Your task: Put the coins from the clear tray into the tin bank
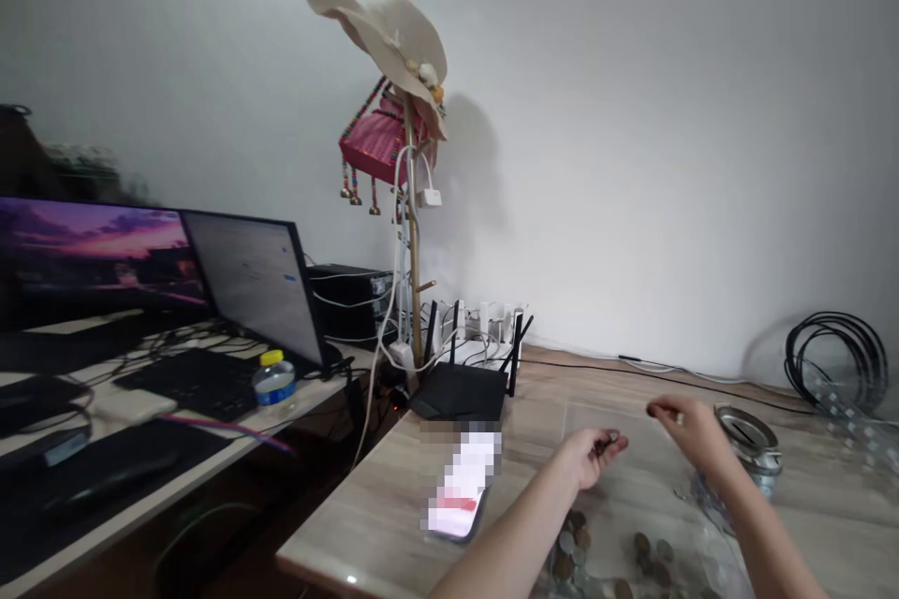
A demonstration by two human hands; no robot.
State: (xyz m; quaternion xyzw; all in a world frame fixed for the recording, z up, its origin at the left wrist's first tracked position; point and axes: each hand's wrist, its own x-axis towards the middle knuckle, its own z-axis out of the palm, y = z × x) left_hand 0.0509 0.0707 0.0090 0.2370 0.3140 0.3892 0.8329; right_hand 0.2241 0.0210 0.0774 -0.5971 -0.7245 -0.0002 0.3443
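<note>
My left hand (594, 459) is closed with its fingers curled around what look like coins (613, 437), held above the table. To its right my right hand (685, 430) is raised, its fingertips pinched together. A dark spot shows at those fingertips, too small to name. Beneath my hands, several silver and brown coins (582, 538) lie in or on something clear that looks like plastic. Behind my right wrist stands a jar (750, 438) with a metal lid that has a slot. My right forearm partly hides the jar.
A phone (460, 496) with a lit screen lies left of my left forearm. Beyond it is a black router (460, 390) with raised antennas. Coiled black cable (835, 360) rests against the wall at right. A stand (413, 262) carries a hat (393, 28). Monitors (259, 281) occupy the left desk.
</note>
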